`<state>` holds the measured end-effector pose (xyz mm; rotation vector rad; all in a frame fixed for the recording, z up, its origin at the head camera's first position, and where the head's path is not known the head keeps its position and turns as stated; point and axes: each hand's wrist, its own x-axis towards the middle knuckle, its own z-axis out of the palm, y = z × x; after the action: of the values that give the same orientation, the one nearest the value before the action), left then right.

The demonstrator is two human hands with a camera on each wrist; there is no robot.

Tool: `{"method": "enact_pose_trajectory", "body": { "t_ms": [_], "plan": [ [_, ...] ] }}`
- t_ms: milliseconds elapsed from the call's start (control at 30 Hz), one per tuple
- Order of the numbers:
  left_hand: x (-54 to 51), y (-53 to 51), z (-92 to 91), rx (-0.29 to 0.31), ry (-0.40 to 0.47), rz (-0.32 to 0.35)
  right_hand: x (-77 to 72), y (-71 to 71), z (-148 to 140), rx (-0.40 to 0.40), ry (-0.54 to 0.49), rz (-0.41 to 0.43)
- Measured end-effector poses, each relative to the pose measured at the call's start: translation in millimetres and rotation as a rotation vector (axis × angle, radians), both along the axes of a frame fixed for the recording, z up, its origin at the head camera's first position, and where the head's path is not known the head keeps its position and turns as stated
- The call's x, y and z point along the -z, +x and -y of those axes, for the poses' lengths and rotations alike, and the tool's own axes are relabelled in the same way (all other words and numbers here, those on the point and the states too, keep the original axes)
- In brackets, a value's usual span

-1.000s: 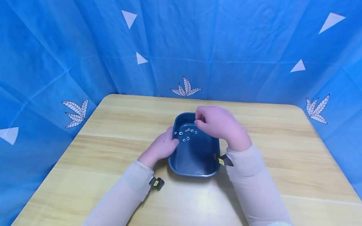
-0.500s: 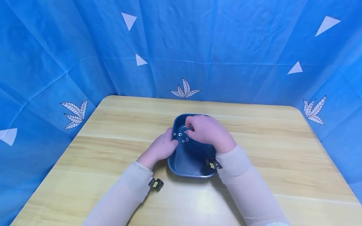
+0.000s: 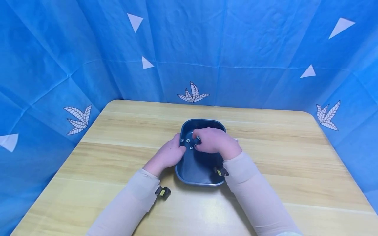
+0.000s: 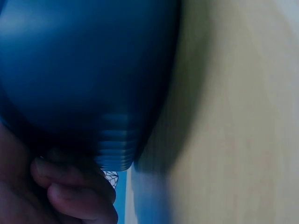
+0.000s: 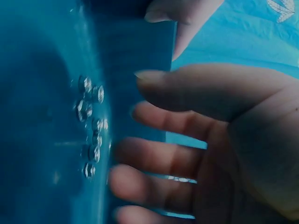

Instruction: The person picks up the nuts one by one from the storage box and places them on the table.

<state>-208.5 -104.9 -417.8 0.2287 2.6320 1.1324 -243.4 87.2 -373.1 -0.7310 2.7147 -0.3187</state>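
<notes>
A dark blue plastic tray (image 3: 200,172) lies on the table, tilted toward no side that I can make out. My left hand (image 3: 167,153) grips its left wall, thumb over the rim. Curled fingers (image 4: 77,193) show against the tray's outside in the left wrist view. Several small shiny metal nuts (image 5: 84,110) are in the tray; a nut (image 3: 188,140) lies near the left wall. Over them hovers my right hand (image 3: 211,141), thumb and fingers apart. In the right wrist view nothing shows between them, and the nuts lie clear of the fingertips.
The light wooden table (image 3: 118,157) extends around the tray. Blue patterned cloth (image 3: 251,49) hangs behind the table and at both sides. A small whitish thing (image 3: 236,140) shows just beyond the right wrist, mostly hidden. Each wrist wears a strapped camera.
My right hand has come from the tray's far right rim leftward and nearer, over the nuts, now covering some of them. My left hand and the tray have stayed put.
</notes>
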Motion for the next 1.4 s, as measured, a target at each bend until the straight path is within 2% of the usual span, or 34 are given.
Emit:
{"method": "enact_pose_trajectory", "body": {
  "t_ms": [167,467,867,1167,1400],
  "plan": [
    [1.2,-1.1,-1.4,0.011,-0.019,-0.015,5.8,-1.3,-1.2,-0.041,0.019,0.055],
    [2.1,-1.1,-3.5,0.012,-0.015,-0.013,16.8,-6.1,-6.6,-0.052,0.034,0.074],
    [1.5,-2.0,-4.0,0.019,-0.022,-0.02,17.1,-7.2,-7.7,-0.069,0.023,0.1],
    [-0.3,-1.5,-0.1,-0.005,-0.008,-0.008,20.8,-8.7,-4.7,-0.075,0.019,0.076],
    [2.2,-1.7,-0.4,0.007,-0.007,0.003,25.8,-8.3,-6.0,-0.07,0.026,0.078]
  ]
}}
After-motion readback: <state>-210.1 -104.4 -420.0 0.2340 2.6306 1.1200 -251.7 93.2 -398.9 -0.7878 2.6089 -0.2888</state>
